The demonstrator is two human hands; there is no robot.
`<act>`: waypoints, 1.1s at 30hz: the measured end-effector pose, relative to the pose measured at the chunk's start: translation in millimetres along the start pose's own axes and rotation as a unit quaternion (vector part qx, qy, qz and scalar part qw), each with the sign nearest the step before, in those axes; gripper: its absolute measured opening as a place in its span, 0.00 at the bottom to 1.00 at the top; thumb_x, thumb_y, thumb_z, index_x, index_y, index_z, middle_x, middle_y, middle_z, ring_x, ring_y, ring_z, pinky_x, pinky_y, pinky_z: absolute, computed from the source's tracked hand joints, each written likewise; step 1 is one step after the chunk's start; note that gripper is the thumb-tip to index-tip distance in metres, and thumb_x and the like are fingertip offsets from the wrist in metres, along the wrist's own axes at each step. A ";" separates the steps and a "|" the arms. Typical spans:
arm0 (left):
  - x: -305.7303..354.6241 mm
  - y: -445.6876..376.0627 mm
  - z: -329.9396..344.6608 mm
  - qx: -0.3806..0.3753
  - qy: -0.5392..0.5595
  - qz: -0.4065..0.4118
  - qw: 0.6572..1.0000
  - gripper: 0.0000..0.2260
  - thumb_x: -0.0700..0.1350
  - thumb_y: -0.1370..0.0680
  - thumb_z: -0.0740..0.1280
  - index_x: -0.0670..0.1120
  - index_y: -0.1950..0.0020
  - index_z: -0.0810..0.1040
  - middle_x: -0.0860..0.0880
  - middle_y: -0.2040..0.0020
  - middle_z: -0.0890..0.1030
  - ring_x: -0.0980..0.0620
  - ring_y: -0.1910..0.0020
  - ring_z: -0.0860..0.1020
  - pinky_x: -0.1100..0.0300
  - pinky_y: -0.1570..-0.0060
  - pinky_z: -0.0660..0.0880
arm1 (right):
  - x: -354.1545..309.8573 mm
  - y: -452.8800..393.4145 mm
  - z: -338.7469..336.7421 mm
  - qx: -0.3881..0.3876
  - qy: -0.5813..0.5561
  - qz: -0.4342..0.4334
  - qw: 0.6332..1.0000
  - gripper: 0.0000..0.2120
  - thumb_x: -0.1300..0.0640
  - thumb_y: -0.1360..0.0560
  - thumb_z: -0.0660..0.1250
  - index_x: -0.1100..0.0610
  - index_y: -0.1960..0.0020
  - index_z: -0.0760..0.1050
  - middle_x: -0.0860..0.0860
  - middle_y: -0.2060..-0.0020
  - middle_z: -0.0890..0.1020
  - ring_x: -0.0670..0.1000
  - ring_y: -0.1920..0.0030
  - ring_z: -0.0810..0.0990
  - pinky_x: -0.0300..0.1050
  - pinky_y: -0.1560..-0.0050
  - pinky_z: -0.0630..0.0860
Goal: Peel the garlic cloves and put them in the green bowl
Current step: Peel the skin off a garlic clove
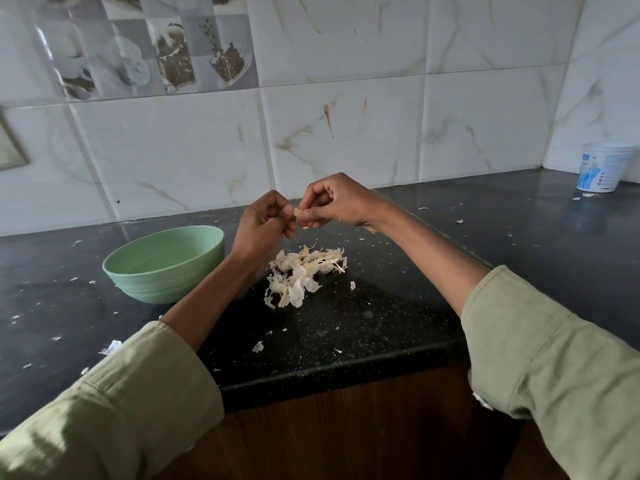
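Garlic clove (297, 212) between left hand (264, 221) and right hand (334, 201) fingertips

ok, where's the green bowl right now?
In the head view the green bowl sits on the black countertop left of centre, just left of the left hand and the pile of garlic skins.

Garlic clove (297, 212) mostly hidden between fingertips; green bowl (166, 268) contents unseen

Both hands raised together, left (265, 218) and right (330, 202), fingertips pinching.
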State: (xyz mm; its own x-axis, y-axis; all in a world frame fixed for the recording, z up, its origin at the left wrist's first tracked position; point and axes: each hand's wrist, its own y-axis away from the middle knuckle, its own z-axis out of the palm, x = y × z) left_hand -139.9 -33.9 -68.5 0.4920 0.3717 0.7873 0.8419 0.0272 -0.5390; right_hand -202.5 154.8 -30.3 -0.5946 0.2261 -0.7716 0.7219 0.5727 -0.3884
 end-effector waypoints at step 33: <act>3.4 2.8 6.6 0.029 -0.124 0.006 0.992 0.09 0.46 0.24 0.79 0.47 0.48 0.82 0.51 0.59 0.86 0.53 0.64 0.85 0.71 0.66 0.73 | -0.1 -2.7 -10.3 0.042 -0.114 0.107 0.987 0.07 0.64 0.23 0.73 0.63 0.46 0.84 0.58 0.55 0.86 0.48 0.59 0.83 0.40 0.54 0.82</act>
State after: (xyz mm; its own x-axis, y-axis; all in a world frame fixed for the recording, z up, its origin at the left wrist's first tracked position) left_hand -137.3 -26.5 -69.3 0.4264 0.5886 0.6868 0.8183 0.0725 -0.5702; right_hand -208.0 161.3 -23.9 -0.3375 0.1450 -0.9301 0.8543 0.4621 -0.2380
